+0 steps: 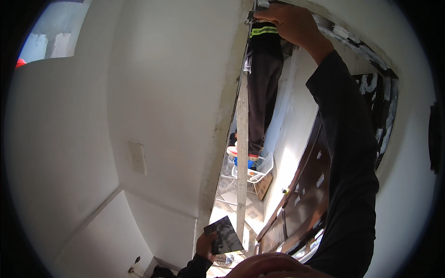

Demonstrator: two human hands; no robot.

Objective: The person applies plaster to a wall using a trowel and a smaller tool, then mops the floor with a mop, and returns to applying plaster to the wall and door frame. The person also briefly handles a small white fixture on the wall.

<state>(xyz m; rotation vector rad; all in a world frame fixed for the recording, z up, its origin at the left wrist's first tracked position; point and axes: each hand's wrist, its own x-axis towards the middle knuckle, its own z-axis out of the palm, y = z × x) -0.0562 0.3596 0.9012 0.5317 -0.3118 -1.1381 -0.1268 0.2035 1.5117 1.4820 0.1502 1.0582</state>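
Note:
High at the door frame, my right hand (294, 23) is closed around a small dark scraper (251, 17), mostly hidden by the fingers. The scraper is at the top corner of the wall's opening. Low in the picture, my left hand (205, 245) grips a dark square plate (224, 235) by its left edge. Grey-white smears of what looks like filler cover the plate. White filler patches also mark the dark frame top (352, 39) near my right arm.
Through the opening, a person in dark trousers (263, 88) stands raised near a white folding chair (262, 173). An upright wooden plank (242, 162) crosses the opening. A brown door (301, 199) with white patches is at right; a pale wall (162, 92) fills the left.

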